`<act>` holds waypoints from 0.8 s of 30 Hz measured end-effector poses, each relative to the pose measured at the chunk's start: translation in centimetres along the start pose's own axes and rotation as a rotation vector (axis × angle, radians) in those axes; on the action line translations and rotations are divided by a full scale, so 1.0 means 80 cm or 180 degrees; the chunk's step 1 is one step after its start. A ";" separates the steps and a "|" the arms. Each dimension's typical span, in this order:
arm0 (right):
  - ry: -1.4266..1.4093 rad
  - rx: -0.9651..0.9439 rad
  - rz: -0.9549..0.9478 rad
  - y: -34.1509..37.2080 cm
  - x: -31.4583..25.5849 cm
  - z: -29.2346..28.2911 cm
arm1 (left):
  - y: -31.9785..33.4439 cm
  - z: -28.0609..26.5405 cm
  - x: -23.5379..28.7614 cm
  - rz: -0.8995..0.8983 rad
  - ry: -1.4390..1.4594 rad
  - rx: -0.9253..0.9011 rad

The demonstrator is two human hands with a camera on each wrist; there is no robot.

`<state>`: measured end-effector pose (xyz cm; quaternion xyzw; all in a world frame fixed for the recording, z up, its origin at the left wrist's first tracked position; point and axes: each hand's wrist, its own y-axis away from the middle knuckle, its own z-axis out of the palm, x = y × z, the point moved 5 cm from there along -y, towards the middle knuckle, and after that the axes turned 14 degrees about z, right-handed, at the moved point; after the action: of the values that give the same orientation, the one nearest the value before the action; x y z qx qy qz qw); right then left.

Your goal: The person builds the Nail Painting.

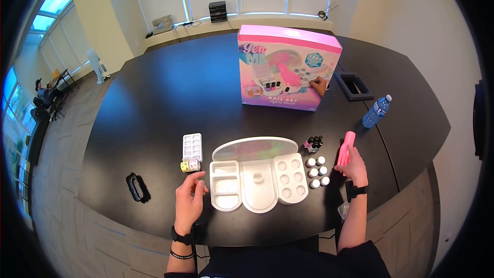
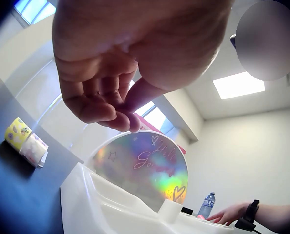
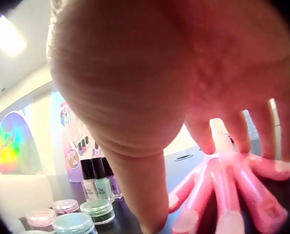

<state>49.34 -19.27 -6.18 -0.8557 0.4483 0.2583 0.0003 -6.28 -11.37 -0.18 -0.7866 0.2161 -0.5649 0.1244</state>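
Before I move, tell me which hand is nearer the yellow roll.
Left. The left hand is close by the yellow roll; the right hand is far across the white tray, at the pink model hand.

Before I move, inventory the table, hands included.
box: 1, pink, back
bottle: 1, blue, back right
frame: 1, black, right of box
model hand: 1, pink, right
polish bottles: several, black-capped, behind jars
jars: 6, pale, right of tray
tray: 1, white, centre
palette: 1, white, left of tray
rolls: at least 2, yellow and white, by palette
looped object: 1, black, far left
container: 1, clear, front right
left hand: 1, left of tray
right hand: 1, over model hand
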 end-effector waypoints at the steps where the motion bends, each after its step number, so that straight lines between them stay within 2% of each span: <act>1: 0.0217 0.0134 -0.0065 0.000 -0.001 0.000 | 0.001 -0.001 0.002 -0.0003 -0.0006 0.0005; 9: 0.0525 0.0313 -0.0051 0.013 -0.016 -0.012 | 0.005 -0.004 0.032 0.0114 -0.0181 -0.0066; 15: 0.0136 -0.0093 0.0142 -0.004 0.001 -0.005 | 0.011 0.006 0.053 0.0420 -0.0400 -0.0196; 17: 0.0322 0.0277 -0.0100 0.021 -0.013 -0.021 | 0.011 0.007 0.060 0.0464 -0.0431 -0.0237; 24: -0.0191 0.0466 -0.0515 0.087 -0.030 -0.056 | 0.015 0.012 0.077 0.0535 -0.0491 -0.0363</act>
<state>44.86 -22.65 0.41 -0.8787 0.3952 0.2495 0.0972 -3.99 -15.43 4.08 -0.8126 0.3028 -0.4771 0.1426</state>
